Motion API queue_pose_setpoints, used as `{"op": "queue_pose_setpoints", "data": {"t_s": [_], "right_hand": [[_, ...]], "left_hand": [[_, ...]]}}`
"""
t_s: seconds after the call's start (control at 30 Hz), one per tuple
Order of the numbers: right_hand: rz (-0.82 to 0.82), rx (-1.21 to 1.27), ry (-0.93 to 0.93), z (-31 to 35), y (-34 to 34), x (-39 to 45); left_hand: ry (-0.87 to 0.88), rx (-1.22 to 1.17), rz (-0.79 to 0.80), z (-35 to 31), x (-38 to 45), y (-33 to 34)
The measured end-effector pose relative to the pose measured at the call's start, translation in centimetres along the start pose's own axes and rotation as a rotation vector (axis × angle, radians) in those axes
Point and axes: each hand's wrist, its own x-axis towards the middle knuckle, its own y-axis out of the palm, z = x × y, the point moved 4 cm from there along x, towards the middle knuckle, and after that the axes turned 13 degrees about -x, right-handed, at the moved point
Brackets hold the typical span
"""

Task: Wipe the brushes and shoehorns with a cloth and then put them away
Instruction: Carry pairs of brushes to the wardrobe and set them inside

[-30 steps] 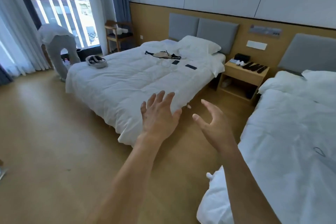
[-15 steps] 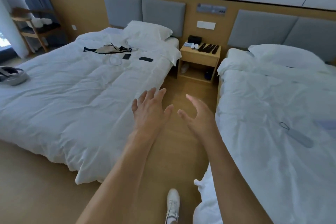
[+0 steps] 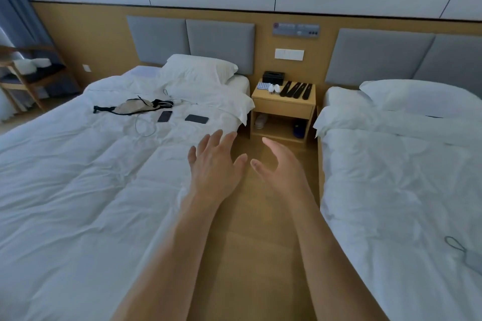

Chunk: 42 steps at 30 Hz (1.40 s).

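Observation:
On the wooden nightstand (image 3: 283, 107) between the two beds lie several black shoehorns (image 3: 297, 90), two small white brushes (image 3: 274, 89) and a folded checked cloth (image 3: 263, 85). My left hand (image 3: 215, 168) and my right hand (image 3: 280, 167) are stretched out in front of me over the aisle floor, fingers spread and holding nothing. Both are well short of the nightstand.
A black tissue box (image 3: 273, 77) stands at the back of the nightstand. The left bed (image 3: 78, 177) carries two phones (image 3: 197, 119), a cable and a pouch. The right bed (image 3: 404, 177) borders the narrow wooden aisle. Shoes sit in the nightstand's lower shelf.
The view has swung right and moved forward into the aisle, so the nightstand is nearer and centred. Both hands stay open and raised.

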Motion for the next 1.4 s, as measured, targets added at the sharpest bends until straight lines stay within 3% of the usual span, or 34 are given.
{"op": "queue_pose_setpoints", "data": {"t_s": [0.37,0.83,1.17,1.4], "right_hand": [[-0.101,-0.020,0.147,-5.8,2.4,17.6],[-0.167,-0.037,0.334,-7.1,3.6,43.6],[-0.158,-0.021,0.410,-15.1,6.1,58.4],[-0.139,0.036,0.371,-21.6,5.6,73.9]], "left_hand": [[0.079,-0.070,0.113,1.4,19.5,9.4],[0.195,-0.106,0.248,5.1,49.2,17.3],[0.213,-0.107,0.322,5.5,62.9,26.7],[0.179,-0.063,0.292,3.7,76.6,34.0]]}}
